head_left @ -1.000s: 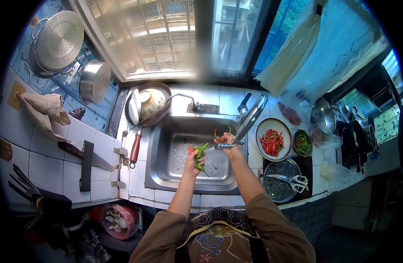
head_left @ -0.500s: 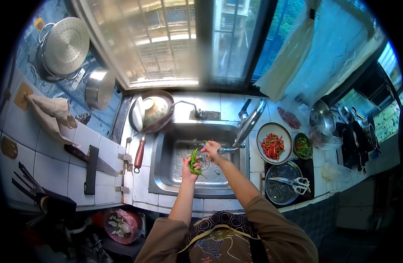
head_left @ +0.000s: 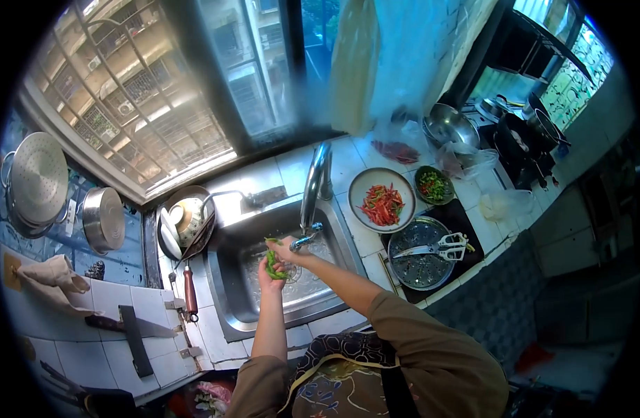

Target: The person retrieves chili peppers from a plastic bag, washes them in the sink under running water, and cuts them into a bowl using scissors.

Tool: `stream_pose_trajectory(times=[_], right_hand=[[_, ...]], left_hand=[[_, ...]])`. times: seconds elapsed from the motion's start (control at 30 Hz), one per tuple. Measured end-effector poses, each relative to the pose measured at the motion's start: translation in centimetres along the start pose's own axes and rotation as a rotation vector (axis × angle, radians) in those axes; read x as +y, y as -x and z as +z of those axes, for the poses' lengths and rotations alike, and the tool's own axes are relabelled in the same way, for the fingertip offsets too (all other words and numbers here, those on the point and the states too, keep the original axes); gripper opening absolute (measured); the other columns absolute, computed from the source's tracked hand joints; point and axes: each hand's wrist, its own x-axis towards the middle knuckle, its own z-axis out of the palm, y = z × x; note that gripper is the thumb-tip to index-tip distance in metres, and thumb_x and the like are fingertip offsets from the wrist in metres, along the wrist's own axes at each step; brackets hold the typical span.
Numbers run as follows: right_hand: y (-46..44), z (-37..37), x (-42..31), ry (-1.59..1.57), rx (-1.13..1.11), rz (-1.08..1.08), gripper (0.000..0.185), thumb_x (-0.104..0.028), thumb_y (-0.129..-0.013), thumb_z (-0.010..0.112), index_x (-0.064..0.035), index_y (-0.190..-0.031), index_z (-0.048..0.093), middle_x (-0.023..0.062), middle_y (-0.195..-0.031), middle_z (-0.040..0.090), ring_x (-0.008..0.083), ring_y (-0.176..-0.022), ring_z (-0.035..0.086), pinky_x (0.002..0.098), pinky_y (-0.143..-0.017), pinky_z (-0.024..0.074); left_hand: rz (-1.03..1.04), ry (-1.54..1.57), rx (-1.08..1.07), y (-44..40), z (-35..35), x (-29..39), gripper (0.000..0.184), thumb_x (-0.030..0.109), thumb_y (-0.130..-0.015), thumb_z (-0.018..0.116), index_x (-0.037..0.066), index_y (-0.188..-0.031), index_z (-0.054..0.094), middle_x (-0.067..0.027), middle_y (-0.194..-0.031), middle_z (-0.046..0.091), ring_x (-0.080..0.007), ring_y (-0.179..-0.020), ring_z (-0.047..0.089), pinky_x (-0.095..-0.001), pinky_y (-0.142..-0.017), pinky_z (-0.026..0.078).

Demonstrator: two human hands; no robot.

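Over the steel sink (head_left: 223,306), my left hand (head_left: 267,280) is closed around several green chili peppers (head_left: 275,267). My right hand (head_left: 287,249) is just above and beside it, its fingers pinched on a green chili pepper (head_left: 272,240). The chrome faucet (head_left: 316,187) rises at the back of the sink, and its spout end is close to my right wrist. Some small bits lie in the sink around the drain, too small to name.
Right of the sink stand a plate of red chilies (head_left: 381,206), a bowl of chopped chilies (head_left: 434,186) and a round pan (head_left: 422,273) with scissors (head_left: 442,247) on it. A wok (head_left: 203,240) with bowls sits at back left. A knife (head_left: 149,327) hangs on a wall rack.
My view has turned to the right, so the counter has shifted left and tilted in it. My right hand has come nearer to my left. Both hands still hold green chili peppers.
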Motion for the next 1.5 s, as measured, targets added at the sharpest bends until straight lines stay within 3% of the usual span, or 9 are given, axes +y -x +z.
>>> stream_pose_trajectory(times=[0.03,0.13,0.27,0.33,0.6,0.8,1.03,1.23,1.5], right_hand=[[-0.4,0.5,1.3,0.302,0.142,-0.299,0.05,-0.049,-0.075,0.046,-0.0008,-0.081,0.058,0.0128,-0.068,0.059,0.0202,-0.061,0.059,0.0312,-0.057,0.0445],[2.8,0.6,1.4,-0.139,0.149,-0.188,0.05,-0.049,-0.073,0.047,-0.0011,-0.081,0.058,0.0159,-0.072,0.058,0.0245,-0.067,0.059,0.0329,-0.061,0.0449],[7.1,-3.1,-0.4,0.724,0.108,-0.084,0.03,-0.033,-0.07,0.056,-0.005,-0.081,0.055,0.015,-0.075,0.057,0.0298,-0.071,0.056,0.0382,-0.062,0.0441],[8.6,-4.2,2.6,0.606,0.39,-0.217,0.029,-0.032,-0.069,0.058,-0.0047,-0.078,0.052,0.0146,-0.074,0.056,0.0316,-0.071,0.056,0.0408,-0.061,0.043],[19.0,-19.2,6.7,0.792,0.911,0.473,0.024,-0.019,-0.074,0.056,-0.002,-0.089,0.049,0.0165,-0.089,0.052,0.0337,-0.077,0.054,0.0417,-0.068,0.0433],[17.6,-19.4,5.9,1.115,1.014,0.059,0.027,-0.018,-0.073,0.056,0.0014,-0.09,0.049,0.0158,-0.09,0.051,0.0321,-0.072,0.052,0.0404,-0.069,0.0428],[2.9,-0.2,1.6,-0.525,0.367,-0.186,0.03,-0.027,-0.075,0.057,-0.0027,-0.093,0.053,0.0121,-0.085,0.057,0.0222,-0.081,0.055,0.0323,-0.072,0.0411],[-1.8,3.1,3.1,-0.032,0.488,-0.036,0.03,-0.03,-0.08,0.048,-0.0004,-0.078,0.052,0.0145,-0.071,0.057,0.0279,-0.07,0.056,0.0375,-0.062,0.0406],[-1.6,3.5,2.8,-0.613,0.573,0.001,0.026,-0.027,-0.083,0.048,-0.0019,-0.076,0.049,0.0063,-0.064,0.056,0.0152,-0.06,0.054,0.0299,-0.054,0.0428]], left_hand=[[0.012,-0.027,-0.008,-0.8,-0.4,0.1,0.021,0.025,-0.077,0.047,0.005,-0.086,0.05,-0.0048,-0.071,0.052,-0.0097,-0.05,0.041,-0.0188,-0.041,0.032],[-0.044,-0.034,-0.047,-2.0,0.5,-0.7,0.019,0.025,-0.078,0.047,0.007,-0.081,0.052,-0.0039,-0.068,0.052,-0.0109,-0.051,0.043,-0.021,-0.042,0.034],[0.037,-0.332,0.198,-3.8,2.9,-2.2,0.015,0.024,-0.077,0.048,0.01,-0.078,0.052,-0.0037,-0.067,0.052,-0.0121,-0.052,0.046,-0.0239,-0.042,0.035],[-0.008,-0.462,0.089,-5.4,1.7,-1.9,0.013,0.024,-0.077,0.05,0.011,-0.079,0.051,-0.0031,-0.066,0.051,-0.0129,-0.052,0.045,-0.0243,-0.042,0.035],[0.039,-0.478,0.101,-5.0,2.8,-4.7,0.017,0.02,-0.071,0.058,0.014,-0.082,0.046,-0.0018,-0.061,0.045,-0.0127,-0.046,0.042,-0.0233,-0.037,0.034],[-0.043,-0.411,0.061,-3.8,4.1,-5.5,0.018,0.023,-0.072,0.057,0.015,-0.083,0.045,-0.0025,-0.06,0.044,-0.0139,-0.044,0.043,-0.0233,-0.036,0.035],[0.286,-0.405,0.001,-2.6,4.5,-6.3,0.016,0.025,-0.082,0.048,0.011,-0.09,0.045,-0.0034,-0.074,0.049,-0.0125,-0.061,0.049,-0.0269,-0.051,0.042],[0.605,-0.436,-0.012,0.8,4.4,-4.6,0.034,0.012,-0.082,0.048,0.005,-0.113,0.035,-0.0077,-0.107,0.043,-0.0176,-0.095,0.047,-0.0288,-0.081,0.041],[1.031,-0.85,0.571,-0.5,3.7,-5.3,0.026,0.011,-0.08,0.051,0.0,-0.102,0.043,-0.0072,-0.086,0.054,-0.0157,-0.076,0.054,-0.0273,-0.067,0.045]])
